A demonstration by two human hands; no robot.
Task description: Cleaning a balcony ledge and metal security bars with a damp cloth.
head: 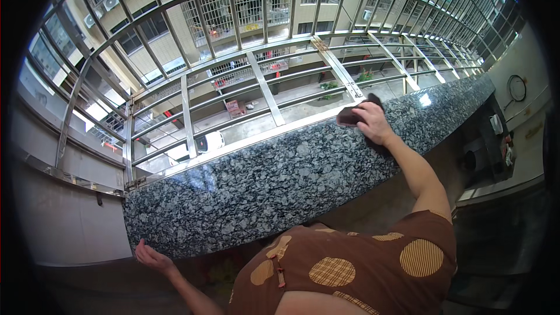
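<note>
My right hand (pixel 374 122) presses a dark brown cloth (pixel 348 116) onto the far edge of a speckled granite sill (pixel 271 179), beside the metal window frame. Part of the cloth shows beyond my fingers, close to the foot of a wide upright bar (pixel 339 68). Near the sill's left front corner, my left hand (pixel 153 257) is raised with its fingers loosely curled and apart. It holds nothing that I can see.
A metal window grille (pixel 227 72) runs along the sill's far side. At the left stands a pale wall panel (pixel 74 223). On the right wall hangs a coiled dark cable (pixel 517 88), above a dark shelf unit holding small items.
</note>
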